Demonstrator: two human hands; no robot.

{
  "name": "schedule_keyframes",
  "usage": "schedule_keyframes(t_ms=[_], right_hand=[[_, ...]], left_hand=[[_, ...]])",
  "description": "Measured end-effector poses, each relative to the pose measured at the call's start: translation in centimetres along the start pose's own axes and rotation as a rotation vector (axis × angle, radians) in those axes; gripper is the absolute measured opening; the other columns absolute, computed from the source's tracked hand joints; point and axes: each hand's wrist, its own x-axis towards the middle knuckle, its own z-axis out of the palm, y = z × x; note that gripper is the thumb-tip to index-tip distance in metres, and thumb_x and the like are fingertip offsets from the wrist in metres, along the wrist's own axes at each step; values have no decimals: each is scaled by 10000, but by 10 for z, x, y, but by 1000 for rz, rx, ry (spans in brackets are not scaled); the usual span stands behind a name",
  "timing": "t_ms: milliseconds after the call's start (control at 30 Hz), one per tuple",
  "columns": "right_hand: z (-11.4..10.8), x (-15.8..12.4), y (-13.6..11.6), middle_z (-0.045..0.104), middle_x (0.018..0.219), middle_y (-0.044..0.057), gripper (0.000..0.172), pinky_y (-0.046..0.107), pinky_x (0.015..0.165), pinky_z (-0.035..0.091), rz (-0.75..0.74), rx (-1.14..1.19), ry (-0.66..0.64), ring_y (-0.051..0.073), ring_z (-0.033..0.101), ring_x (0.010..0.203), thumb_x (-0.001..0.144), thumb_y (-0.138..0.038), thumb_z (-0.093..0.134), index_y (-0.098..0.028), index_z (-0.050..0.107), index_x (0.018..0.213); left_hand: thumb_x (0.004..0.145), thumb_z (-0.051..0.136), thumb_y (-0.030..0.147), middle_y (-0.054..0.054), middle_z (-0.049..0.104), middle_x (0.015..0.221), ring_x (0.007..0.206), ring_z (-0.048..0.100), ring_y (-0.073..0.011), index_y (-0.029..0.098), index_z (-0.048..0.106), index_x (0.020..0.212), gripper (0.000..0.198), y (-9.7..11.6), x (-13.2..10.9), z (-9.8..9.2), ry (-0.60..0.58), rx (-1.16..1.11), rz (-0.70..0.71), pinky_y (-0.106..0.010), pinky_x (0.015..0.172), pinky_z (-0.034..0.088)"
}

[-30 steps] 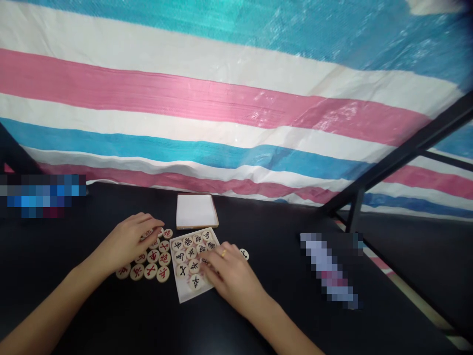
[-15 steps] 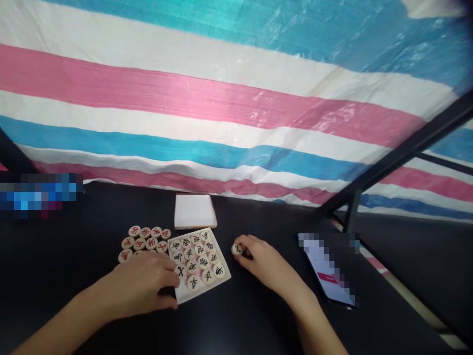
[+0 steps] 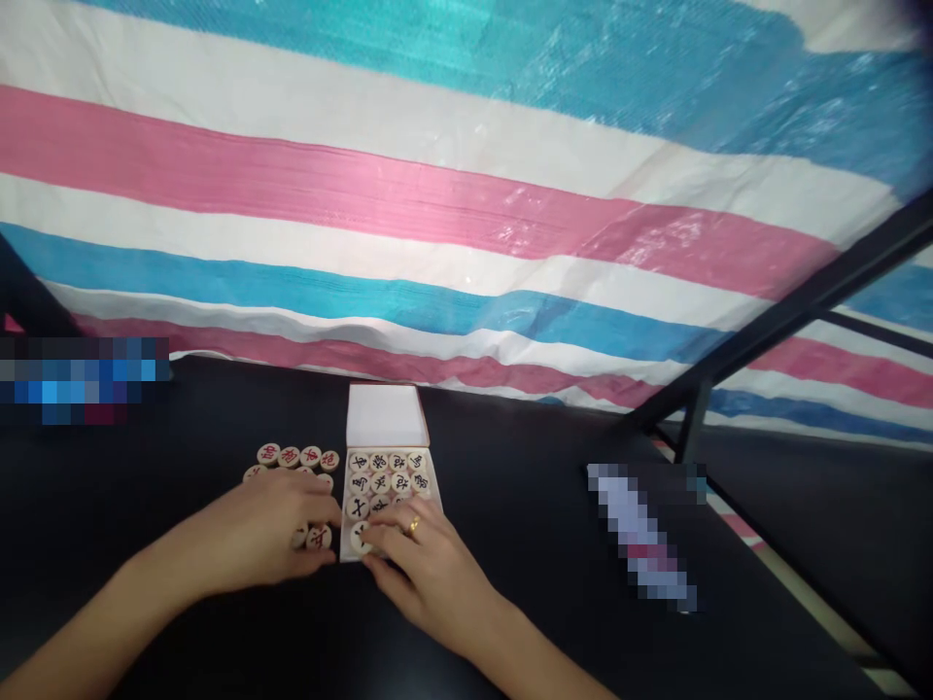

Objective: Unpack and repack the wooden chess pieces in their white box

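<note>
A white tray (image 3: 435, 486) on the black table holds several round wooden chess pieces with black characters (image 3: 388, 472). My right hand (image 3: 423, 569), with a gold ring, lies flat over the tray's near end, fingers stretched onto the pieces there. My left hand (image 3: 269, 530) rests palm down on the tray's left, fingers curled against its edge and over loose red-character pieces (image 3: 297, 456). More red pieces peek out under that hand. A white box lid (image 3: 385, 416) lies just behind the tray, touching its far edge.
A phone (image 3: 641, 535) lies on the table to the right. A striped pink, blue and white tarp (image 3: 466, 214) hangs behind. A black metal frame bar (image 3: 787, 311) slants up at the right. The table (image 3: 510, 447) drops off at the right edge.
The tray has been straightened and pushed back against the box lid. My right hand came from the lone piece at the right onto the tray; that piece is gone from the table.
</note>
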Motion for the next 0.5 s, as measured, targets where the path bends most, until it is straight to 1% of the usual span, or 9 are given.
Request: schedule_keyframes(t_ms=[33, 100, 167, 200, 300, 433, 500], right_hand=[[2, 1, 0, 665, 978, 54, 149, 331, 834, 462, -9, -21, 1, 185, 554, 901, 903, -189, 519, -190, 618, 1014], [5, 3, -1, 672, 977, 56, 176, 337, 819, 458, -21, -76, -19, 190, 556, 902, 914, -197, 506, -200, 618, 1050], [6, 3, -2, 677, 983, 59, 198, 347, 812, 454, -37, -123, -49, 199, 556, 917, 919, -215, 505, -202, 612, 1085], [6, 3, -3, 678, 988, 61, 205, 354, 816, 453, -47, -140, -56, 204, 556, 928, 920, -221, 508, -198, 610, 1096], [5, 2, -4, 676, 1003, 67, 219, 360, 827, 451, -57, -157, -50, 206, 556, 948, 919, -218, 510, -194, 611, 1111], [4, -1, -4, 678, 1010, 50, 253, 340, 845, 453, -3, -60, -53, 185, 556, 942, 906, -180, 509, -229, 621, 1128], [6, -2, -4, 687, 974, 31, 245, 334, 854, 451, 40, 2, -29, 175, 559, 923, 899, -157, 511, -246, 647, 1081]], left_hand=[[793, 609, 298, 26, 680, 861, 817, 639, -183, 313, 684, 874, 111, -11, -1, -3, 24, -1, -48, -266, 724, 433], [831, 548, 382, -2, 684, 922, 833, 649, -207, 315, 680, 966, 200, -36, -4, -8, 106, 31, -212, -283, 709, 452], [853, 475, 452, -43, 683, 965, 842, 656, -246, 285, 687, 972, 294, -59, -8, -11, 156, 101, -359, -315, 694, 467], [861, 445, 469, -60, 682, 991, 865, 657, -263, 273, 686, 991, 337, -68, -9, -11, 165, 122, -396, -329, 703, 474], [861, 411, 487, -77, 685, 1053, 935, 651, -289, 263, 686, 1018, 387, -82, -11, -8, 192, 139, -422, -350, 752, 486], [850, 422, 500, -74, 686, 1084, 964, 650, -288, 274, 697, 1010, 390, -84, -11, -3, 246, 120, -412, -354, 799, 490], [846, 424, 511, -76, 694, 1061, 941, 658, -281, 269, 702, 1008, 402, -86, -11, -2, 250, 89, -401, -354, 809, 494]])
